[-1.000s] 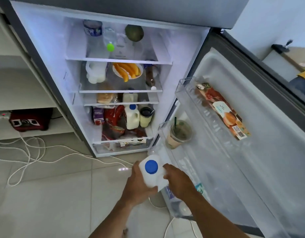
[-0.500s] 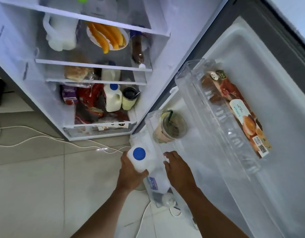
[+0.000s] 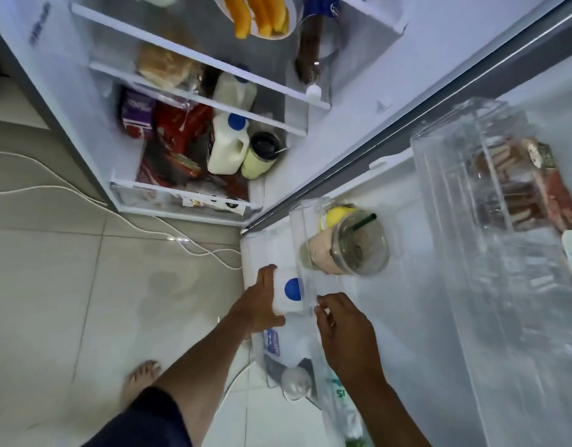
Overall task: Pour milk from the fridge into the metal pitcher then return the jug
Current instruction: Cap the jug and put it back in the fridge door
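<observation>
Both arms reach forward and down. The left hand (image 3: 257,303) is wrapped around something white, thumb near, fingers far. The right hand (image 3: 344,330) hangs just beside it with loose, curled fingers, holding nothing.

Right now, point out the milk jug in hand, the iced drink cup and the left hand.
milk jug (image 3: 292,289), head view, on its blue cap.
iced drink cup (image 3: 358,250), head view, on the clear lid.
left hand (image 3: 257,304), head view, on the back of the hand.

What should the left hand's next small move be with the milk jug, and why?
Probably lower the milk jug the rest of the way into the bottom door bin and let go: the left hand grips it there, the right hand is off it.
</observation>
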